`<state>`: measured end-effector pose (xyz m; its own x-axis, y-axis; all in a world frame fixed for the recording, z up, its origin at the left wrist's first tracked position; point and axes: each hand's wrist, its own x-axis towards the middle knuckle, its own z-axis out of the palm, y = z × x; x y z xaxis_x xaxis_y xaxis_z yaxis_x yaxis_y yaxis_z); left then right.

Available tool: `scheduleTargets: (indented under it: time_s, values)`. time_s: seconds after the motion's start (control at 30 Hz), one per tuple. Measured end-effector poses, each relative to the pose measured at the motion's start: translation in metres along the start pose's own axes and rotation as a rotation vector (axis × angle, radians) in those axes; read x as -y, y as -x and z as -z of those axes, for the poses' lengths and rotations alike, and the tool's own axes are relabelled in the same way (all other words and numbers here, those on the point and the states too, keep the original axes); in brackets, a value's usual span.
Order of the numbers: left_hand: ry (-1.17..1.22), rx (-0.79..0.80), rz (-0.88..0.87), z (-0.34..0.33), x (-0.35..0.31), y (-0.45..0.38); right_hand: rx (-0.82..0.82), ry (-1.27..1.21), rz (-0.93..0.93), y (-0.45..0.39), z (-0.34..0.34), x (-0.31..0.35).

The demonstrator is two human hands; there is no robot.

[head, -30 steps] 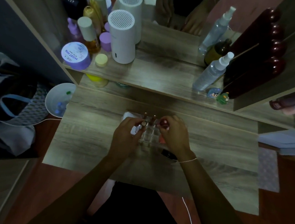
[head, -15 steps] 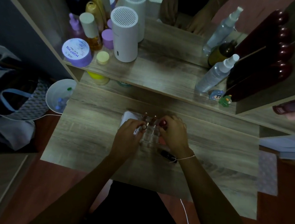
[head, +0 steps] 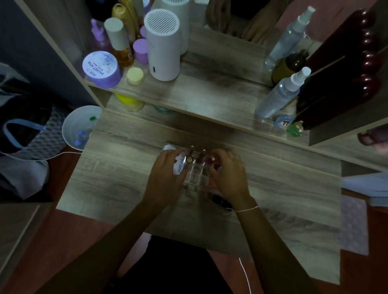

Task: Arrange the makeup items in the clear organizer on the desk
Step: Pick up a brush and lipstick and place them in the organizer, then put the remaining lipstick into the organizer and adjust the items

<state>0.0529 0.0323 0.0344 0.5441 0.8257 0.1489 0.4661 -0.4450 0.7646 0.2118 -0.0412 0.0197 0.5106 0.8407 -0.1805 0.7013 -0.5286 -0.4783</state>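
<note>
The clear organizer [head: 195, 173] stands mid-desk between my hands. My left hand [head: 164, 171] rests against its left side, fingers curled around a white tube [head: 179, 163] with a small round cap by the fingertips. My right hand [head: 229, 172] is at the organizer's right side, fingers pinched on a small red-topped item [head: 213, 158]. Two dark lipstick tops [head: 197, 150] stick up from the back cells. A black item [head: 222, 201] lies on the desk under my right wrist.
The raised shelf [head: 203, 99] holds a white cylinder [head: 162, 44], a purple jar [head: 101, 68], bottles, spray bottles [head: 283, 93] and small figurines [head: 289, 126]. A white bin [head: 79, 126] sits left of the desk, a bag farther left. A mirror behind reflects hands.
Both hands stay at the organizer with only small finger shifts; the camera has tilted slightly, so the scene sits a little lower in the frame.
</note>
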Motion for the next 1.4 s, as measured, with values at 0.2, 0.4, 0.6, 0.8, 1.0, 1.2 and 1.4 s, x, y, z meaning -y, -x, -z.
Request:
scheduleTargets:
  time_s: [0.2, 0.4, 0.6, 0.8, 1.0, 1.2, 1.4]
  values:
    - [-0.155, 0.07, 0.011, 0.003, 0.01, 0.029, -0.181, -0.241, -0.038, 0.02, 0.007, -0.013]
    - [-0.283, 0.364, -0.361, -0.016, 0.028, 0.059, -0.416, -0.366, -0.207, 0.065, 0.003, -0.054]
    - [-0.441, 0.603, -0.387, -0.033, 0.029, 0.065, -0.337, -0.315, -0.291, 0.102, -0.027, -0.084]
    - [-0.556, 0.674, -0.396, -0.051, 0.024, 0.074, -0.196, -0.109, -0.195, 0.128, -0.049, -0.1]
    - [-0.605, 0.664, -0.358, -0.055, 0.026, 0.079, -0.14, -0.038, -0.114, 0.121, -0.057, -0.099]
    - [-0.679, 0.671, -0.285, -0.063, 0.027, 0.082, -0.175, -0.049, -0.073, 0.118, -0.057, -0.102]
    - [-0.697, 0.645, -0.227, -0.067, 0.023, 0.077, -0.167, -0.223, -0.116, 0.114, -0.048, -0.1]
